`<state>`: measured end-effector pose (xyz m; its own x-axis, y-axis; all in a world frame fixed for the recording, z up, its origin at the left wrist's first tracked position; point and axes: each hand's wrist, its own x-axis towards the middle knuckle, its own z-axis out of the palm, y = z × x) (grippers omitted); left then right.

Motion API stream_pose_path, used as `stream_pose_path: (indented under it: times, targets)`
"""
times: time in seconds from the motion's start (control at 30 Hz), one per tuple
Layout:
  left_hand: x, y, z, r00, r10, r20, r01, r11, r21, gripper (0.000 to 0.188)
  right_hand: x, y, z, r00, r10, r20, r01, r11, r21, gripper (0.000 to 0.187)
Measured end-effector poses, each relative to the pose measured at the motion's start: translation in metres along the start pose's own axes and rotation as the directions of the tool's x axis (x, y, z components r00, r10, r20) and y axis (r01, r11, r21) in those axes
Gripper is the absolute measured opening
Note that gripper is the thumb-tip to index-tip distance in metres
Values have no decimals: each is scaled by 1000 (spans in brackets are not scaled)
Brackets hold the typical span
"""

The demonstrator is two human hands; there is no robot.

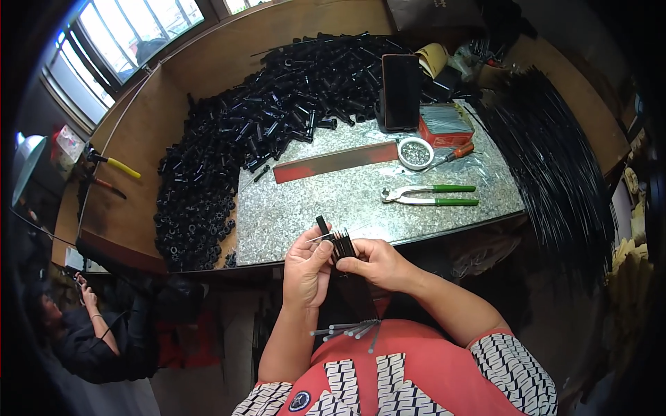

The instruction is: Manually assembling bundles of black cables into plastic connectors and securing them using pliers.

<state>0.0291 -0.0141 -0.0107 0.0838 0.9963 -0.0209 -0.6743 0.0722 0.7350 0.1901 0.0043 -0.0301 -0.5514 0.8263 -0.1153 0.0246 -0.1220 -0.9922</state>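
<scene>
Near the front edge of the speckled worktop (312,201), my hands are close together. My left hand (305,270) is closed, with thumb and fingers pinching a short black plastic piece (322,225) that points up. A thin pale wire or rod crosses by its fingertips; which fingers hold it is unclear. Closed around a bundle of thin black rods (343,246) is my right hand (378,265), its thumb lying across them. The rods' upper ends stick up between both hands. Below, against my red shirt, several grey-tipped rod ends (350,328) fan out; their link to the bundle is partly hidden.
Black tubular parts (277,111) are heaped along the back and left. On the worktop lie a flat bar (336,162), green-handled pincers (433,195), a white bowl (415,153), an orange-handled screwdriver (454,154) and an upright phone (401,93). Long black rods (555,166) hang right. Another person (97,326) sits left.
</scene>
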Motion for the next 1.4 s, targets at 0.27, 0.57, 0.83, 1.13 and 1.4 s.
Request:
stream_pose_path:
  times: [0.27,0.57,0.83,1.13,1.4]
  targets:
    - [-4,-9,-1,1000,22,19,-18,985,-174,29,-3,-4,-3,999,-26,20,27,998,-49,17]
    - [-7,-11,5,1000,16,0,-15,987,-163,29,-7,-13,-7,999,-11,47,10,1000,23,18]
    - [-6,-13,15,1000,24,-13,-25,997,-79,31,-6,-9,-8,999,-18,47,14,997,71,20]
    - [-6,-17,15,999,31,-18,-32,999,-36,32,-5,-18,-9,998,50,45,-52,997,54,29]
    - [-6,-16,9,1000,14,-1,-14,992,-127,32,-3,-8,-12,995,79,59,-87,986,144,29]
